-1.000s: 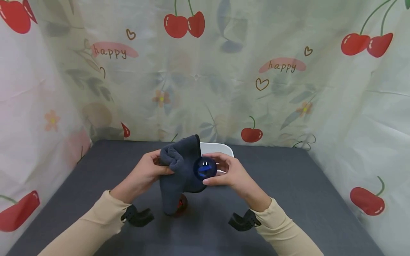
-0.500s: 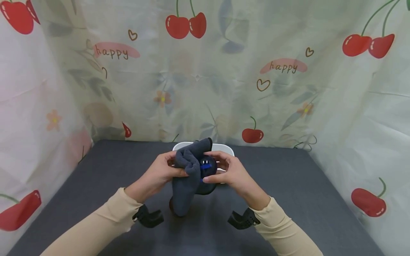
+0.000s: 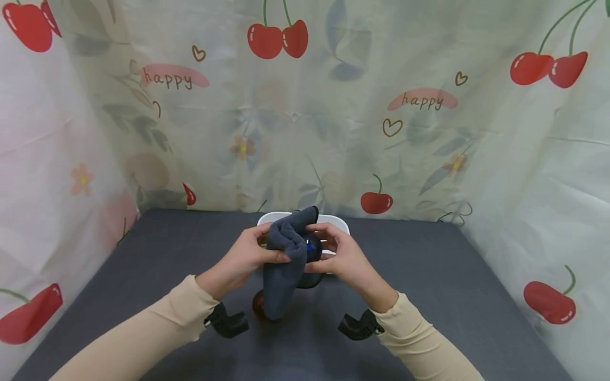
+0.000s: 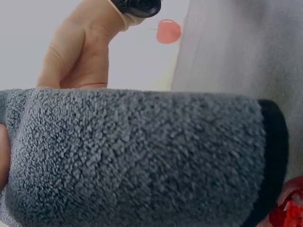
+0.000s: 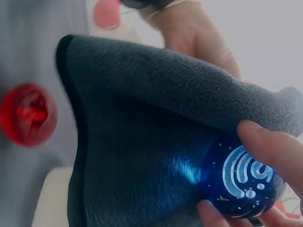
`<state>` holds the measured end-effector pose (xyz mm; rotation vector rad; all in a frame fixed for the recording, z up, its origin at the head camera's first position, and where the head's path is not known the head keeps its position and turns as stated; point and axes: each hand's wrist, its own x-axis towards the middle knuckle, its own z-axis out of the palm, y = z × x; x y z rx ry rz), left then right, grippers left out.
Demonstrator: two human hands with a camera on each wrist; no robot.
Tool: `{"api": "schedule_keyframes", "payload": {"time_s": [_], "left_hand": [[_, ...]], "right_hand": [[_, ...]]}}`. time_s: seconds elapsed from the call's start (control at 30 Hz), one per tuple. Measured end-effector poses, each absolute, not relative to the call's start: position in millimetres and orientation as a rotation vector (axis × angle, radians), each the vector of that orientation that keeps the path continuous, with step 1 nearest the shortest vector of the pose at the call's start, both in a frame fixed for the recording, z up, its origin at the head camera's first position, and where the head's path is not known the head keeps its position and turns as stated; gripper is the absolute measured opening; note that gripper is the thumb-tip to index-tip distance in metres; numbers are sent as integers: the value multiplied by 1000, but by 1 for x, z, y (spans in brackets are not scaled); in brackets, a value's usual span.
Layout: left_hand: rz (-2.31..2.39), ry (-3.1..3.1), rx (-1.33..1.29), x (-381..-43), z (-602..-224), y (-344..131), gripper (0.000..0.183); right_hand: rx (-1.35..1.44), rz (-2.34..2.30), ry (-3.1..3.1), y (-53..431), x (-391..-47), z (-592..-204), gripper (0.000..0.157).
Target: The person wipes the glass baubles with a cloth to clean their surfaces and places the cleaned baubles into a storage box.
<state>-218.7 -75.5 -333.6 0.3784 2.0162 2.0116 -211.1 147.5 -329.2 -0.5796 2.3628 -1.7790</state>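
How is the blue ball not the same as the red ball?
The blue ball is held up in the right hand, while the red ball sits on the table with no hand on it. The blue ball touches the gray cloth; the red ball shows apart from it in the right wrist view. The blue ball has pale curved stripes and dots, but the red ball shows bright red shapes. Both are round.
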Motion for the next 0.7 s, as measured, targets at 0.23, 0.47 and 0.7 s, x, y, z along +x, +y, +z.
{"api": "schedule_keyframes", "payload": {"time_s": [0.23,0.47,0.7], "left_hand": [[1966,2116,416,-222,-336,-75,57],[2049,2061,434,-224,-342,-79,45],[2017,1932,429,-226,-343,-79,57]], "right_hand": [[-762,-1399,2729,147,-213,-325,61],[-778,-1513,2616,153,-216,-325,61],[-974,-1604,2574,149,-221,-329,64]]}}
